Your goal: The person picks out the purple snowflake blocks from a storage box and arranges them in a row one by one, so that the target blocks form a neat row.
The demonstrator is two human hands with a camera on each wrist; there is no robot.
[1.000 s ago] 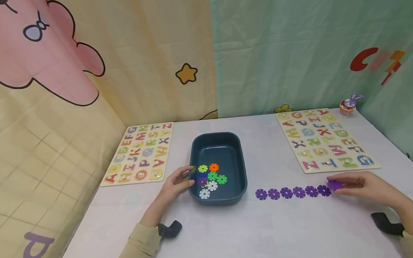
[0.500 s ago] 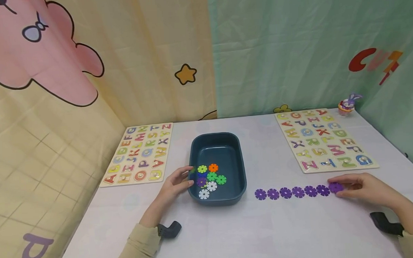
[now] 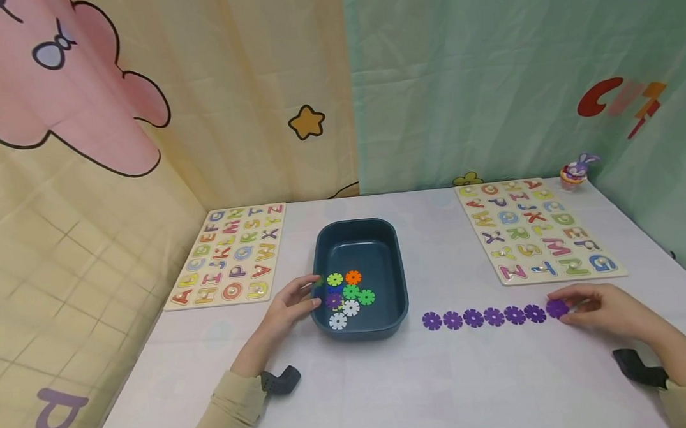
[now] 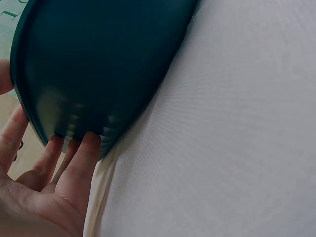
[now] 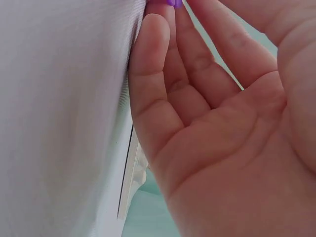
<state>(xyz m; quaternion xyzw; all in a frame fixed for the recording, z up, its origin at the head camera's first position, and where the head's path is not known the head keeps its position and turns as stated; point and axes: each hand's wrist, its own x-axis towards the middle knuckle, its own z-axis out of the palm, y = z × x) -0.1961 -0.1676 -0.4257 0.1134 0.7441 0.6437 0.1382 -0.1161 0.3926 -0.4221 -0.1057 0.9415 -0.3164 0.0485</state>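
Observation:
My right hand [image 3: 606, 308] pinches a purple snowflake disc [image 3: 556, 308] at the right end of a row, between thumb and fingers. Several more purple snowflake discs [image 3: 494, 316] lie side by side in that row on the table. In the right wrist view only a sliver of the held disc [image 5: 174, 2] shows past the fingers. My left hand [image 3: 292, 302] rests against the left wall of a dark teal bin [image 3: 388, 272], its fingertips [image 4: 90, 140] touching the outside near the rim. Inside the bin lie loose discs: green, white, orange [image 3: 353, 277], yellow-green, blue and purple.
A wooden alphabet board [image 3: 227, 257] lies on the left of the white table [image 3: 442, 388], and another alphabet board [image 3: 539, 231] at the back right. A small rabbit figure [image 3: 578, 170] stands in the far right corner. Printed curtains [image 3: 463, 74] hang behind the table.
My right hand has brought the purple disc from a tilted position overlapping the row's end to lying flatter just right of it. My left hand stays at the bin.

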